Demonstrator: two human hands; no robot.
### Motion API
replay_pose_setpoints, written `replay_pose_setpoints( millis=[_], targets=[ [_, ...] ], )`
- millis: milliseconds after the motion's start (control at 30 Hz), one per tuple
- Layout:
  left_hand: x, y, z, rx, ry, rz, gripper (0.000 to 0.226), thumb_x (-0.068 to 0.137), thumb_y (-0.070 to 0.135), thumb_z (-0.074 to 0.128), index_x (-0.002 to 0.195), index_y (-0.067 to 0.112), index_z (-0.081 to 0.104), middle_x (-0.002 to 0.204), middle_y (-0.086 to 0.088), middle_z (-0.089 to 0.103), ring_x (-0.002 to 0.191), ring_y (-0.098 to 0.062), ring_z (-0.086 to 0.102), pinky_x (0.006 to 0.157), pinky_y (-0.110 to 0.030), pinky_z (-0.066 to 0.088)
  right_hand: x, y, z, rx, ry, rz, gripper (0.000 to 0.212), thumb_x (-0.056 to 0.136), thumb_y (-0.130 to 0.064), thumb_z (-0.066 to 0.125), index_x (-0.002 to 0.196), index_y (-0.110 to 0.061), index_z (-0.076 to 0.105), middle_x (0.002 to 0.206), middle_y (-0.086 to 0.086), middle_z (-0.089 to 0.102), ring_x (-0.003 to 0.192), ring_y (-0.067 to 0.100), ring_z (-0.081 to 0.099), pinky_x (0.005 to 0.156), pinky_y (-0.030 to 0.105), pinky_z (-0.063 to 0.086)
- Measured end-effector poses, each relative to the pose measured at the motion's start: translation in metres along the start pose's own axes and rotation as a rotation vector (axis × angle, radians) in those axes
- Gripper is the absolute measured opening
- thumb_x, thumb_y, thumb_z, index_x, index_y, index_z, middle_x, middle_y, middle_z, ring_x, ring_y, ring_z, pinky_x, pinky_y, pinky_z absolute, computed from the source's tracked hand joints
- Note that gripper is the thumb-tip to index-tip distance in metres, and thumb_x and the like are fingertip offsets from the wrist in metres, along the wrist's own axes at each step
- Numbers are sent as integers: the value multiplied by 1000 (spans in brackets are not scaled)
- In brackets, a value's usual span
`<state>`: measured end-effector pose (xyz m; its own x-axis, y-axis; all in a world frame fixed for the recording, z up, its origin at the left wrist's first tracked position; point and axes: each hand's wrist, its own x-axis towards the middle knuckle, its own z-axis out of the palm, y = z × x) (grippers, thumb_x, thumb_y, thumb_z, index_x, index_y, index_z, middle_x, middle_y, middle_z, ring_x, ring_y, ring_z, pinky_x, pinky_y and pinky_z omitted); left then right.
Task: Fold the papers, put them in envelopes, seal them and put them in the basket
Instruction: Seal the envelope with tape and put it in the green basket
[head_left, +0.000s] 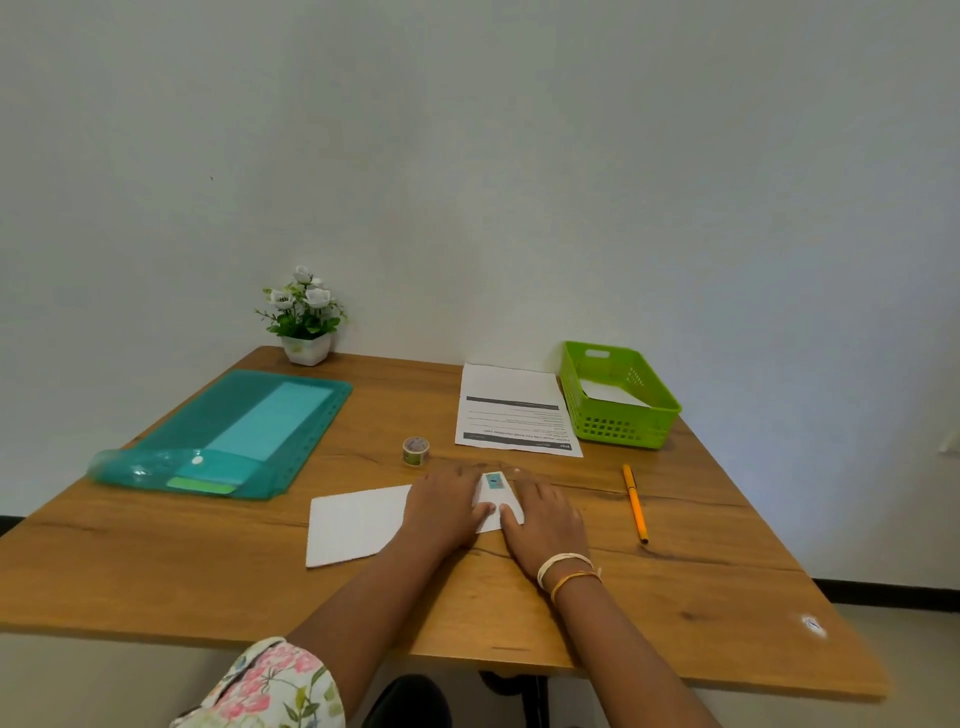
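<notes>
A white envelope (358, 522) lies flat near the middle of the wooden table (701, 597). Both hands lie flat on its right end. My left hand (447, 506) and my right hand (540, 514) press down on either side of a small blue-green sticker (494, 482) on the flap. A printed sheet of paper (511, 410) lies further back. To its right stands a green basket (621, 421) with a white envelope (615, 393) inside. A small tape roll (415, 450) stands just behind my left hand.
An orange pen (635, 503) lies to the right of my right hand. A teal plastic folder (234, 431) covers the left part of the table. A potted white flower (304, 319) stands at the back by the wall.
</notes>
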<state>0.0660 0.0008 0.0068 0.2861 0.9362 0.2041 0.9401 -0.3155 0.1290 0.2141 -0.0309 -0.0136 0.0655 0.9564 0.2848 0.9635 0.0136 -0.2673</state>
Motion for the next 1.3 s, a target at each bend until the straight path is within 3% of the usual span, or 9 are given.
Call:
replay_pose_setpoints(
  millis=[167,533,700,800,933,1000,1067,1200,1300],
  targets=[
    [0,-8,-20,-174,-96,-274,70,65,66,74,116,21,55,116,-2,63,105,-19,57,71,-25,43,8,4,-2,-6,40,151,47,90,-53,47,132,-32,48,125,4,54,116,22,48,90,34,43],
    [6,6,-30,-409,-272,-567,64,74,50,77,121,15,51,120,-4,62,108,-23,61,74,-28,51,13,-1,0,-10,100,296,42,89,-54,49,116,-23,60,121,4,53,114,23,46,91,36,42],
    [13,7,-38,-810,-91,-602,41,90,34,63,119,6,57,115,-8,63,105,-29,62,80,-32,50,9,11,-8,448,73,270,37,85,-43,62,113,-18,61,114,4,59,106,22,53,90,37,48],
    [17,17,-50,-1324,35,-779,25,90,19,66,106,6,52,111,-9,62,104,-32,63,88,-38,53,7,11,-23,725,-3,342,33,85,-42,63,108,-20,60,102,2,64,98,21,59,81,33,48],
    [22,29,-69,-1780,75,-961,22,92,6,61,86,8,40,109,-16,62,102,-33,65,91,-50,52,13,13,-47,952,-229,367,17,90,-26,60,78,-15,63,86,7,68,80,25,65,72,33,50],
    [23,33,-74,-1774,-19,-933,18,95,16,59,105,7,48,109,-14,65,98,-31,65,87,-46,54,20,16,-54,1046,-217,388,15,90,-10,59,76,-14,65,88,11,68,80,28,64,74,35,52],
    [24,34,-72,-1588,-194,-845,41,95,37,56,122,7,46,110,-13,63,96,-31,63,79,-44,54,30,21,-57,1109,-122,426,18,88,-3,58,76,-14,66,93,14,68,85,29,64,78,38,53],
    [22,35,-76,-1111,-525,-681,68,89,66,46,122,7,46,108,-17,59,84,-28,62,58,-34,52,51,32,-67,1084,93,471,9,88,-5,60,91,-6,68,100,15,67,94,29,63,81,34,50],
    [27,37,-86,-1243,-798,-555,65,90,58,52,122,1,50,87,-16,70,62,-20,69,52,-26,56,60,35,-79,1022,179,491,20,90,-9,59,106,-1,67,104,12,67,93,25,60,79,29,46]
  ],
)
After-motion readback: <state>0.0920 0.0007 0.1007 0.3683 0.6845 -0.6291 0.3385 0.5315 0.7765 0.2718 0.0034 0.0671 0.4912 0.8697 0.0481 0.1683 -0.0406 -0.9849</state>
